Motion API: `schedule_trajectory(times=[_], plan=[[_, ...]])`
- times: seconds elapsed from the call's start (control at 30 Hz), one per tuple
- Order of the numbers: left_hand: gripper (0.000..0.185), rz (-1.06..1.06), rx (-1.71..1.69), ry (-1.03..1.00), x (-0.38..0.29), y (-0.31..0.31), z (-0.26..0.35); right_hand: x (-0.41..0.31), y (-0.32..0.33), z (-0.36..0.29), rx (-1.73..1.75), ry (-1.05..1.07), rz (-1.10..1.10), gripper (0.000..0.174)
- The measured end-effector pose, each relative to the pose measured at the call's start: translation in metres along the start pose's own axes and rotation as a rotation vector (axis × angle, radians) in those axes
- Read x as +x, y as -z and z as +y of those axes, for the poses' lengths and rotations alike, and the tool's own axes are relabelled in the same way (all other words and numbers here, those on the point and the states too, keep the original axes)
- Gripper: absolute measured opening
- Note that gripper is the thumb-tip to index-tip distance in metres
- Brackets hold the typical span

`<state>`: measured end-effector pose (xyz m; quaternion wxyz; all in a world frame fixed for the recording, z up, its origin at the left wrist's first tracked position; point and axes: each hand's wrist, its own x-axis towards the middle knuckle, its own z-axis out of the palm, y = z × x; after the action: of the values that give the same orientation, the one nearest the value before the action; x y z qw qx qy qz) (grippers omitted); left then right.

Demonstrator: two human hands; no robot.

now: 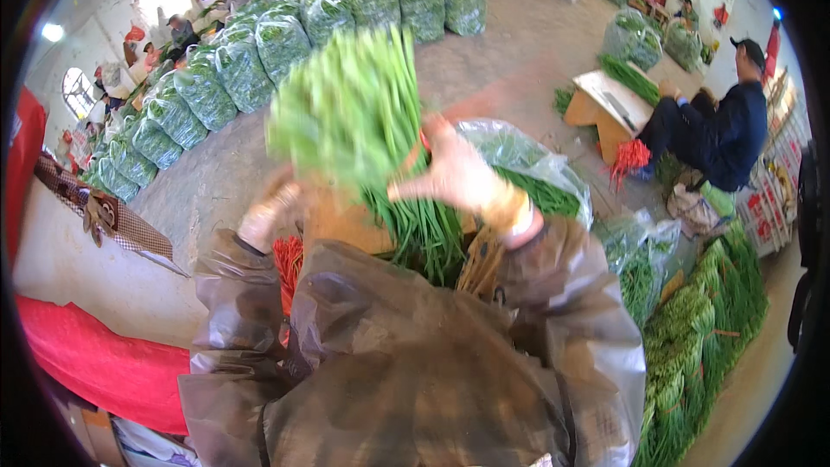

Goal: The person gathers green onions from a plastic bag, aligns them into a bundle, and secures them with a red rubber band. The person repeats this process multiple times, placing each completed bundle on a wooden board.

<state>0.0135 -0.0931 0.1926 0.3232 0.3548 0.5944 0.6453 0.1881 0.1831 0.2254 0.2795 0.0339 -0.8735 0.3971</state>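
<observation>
A large bunch of long green leafy stalks (363,110), blurred by motion, is held up in front of me over a low wooden board (340,224). My right hand (457,175) grips its right side, thumb across the stalks, beside a red band. My left hand (269,207) is blurred at the lower left of the bunch; whether it touches the stalks cannot be told. Red ties (287,266) hang below my left hand. More green stalks (425,227) spread beneath the bunch.
An open plastic bag of greens (532,162) lies beyond my right hand. Stacked green bunches (700,337) are at the right. A person (726,117) sits by a small wooden bench (613,104). Filled clear bags (243,68) line the floor at the left and back.
</observation>
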Motion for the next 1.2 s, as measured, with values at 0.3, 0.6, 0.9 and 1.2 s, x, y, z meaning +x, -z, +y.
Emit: schedule_trajectory(times=[0.3, 0.6, 0.9, 1.2], plan=[[0.074, 0.042, -0.576, -0.095, 0.044, -0.070, -0.033, 0.035, -0.032, -0.022, 0.131, -0.163, -0.111, 0.087], [0.069, 0.284, -0.814, -0.454, 0.042, 0.006, -0.060, -0.175, 0.023, 0.125, -0.360, -0.470, 0.109, 0.029], [0.068, 0.299, -0.755, -0.466, 0.034, 0.026, -0.081, -0.196, 0.024, 0.062, 0.575, -0.635, 0.389, 0.016], [0.067, 0.316, -0.725, -0.470, 0.026, 0.033, -0.098, -0.150, 0.021, -0.019, 0.383, -0.205, 0.150, 0.015]])
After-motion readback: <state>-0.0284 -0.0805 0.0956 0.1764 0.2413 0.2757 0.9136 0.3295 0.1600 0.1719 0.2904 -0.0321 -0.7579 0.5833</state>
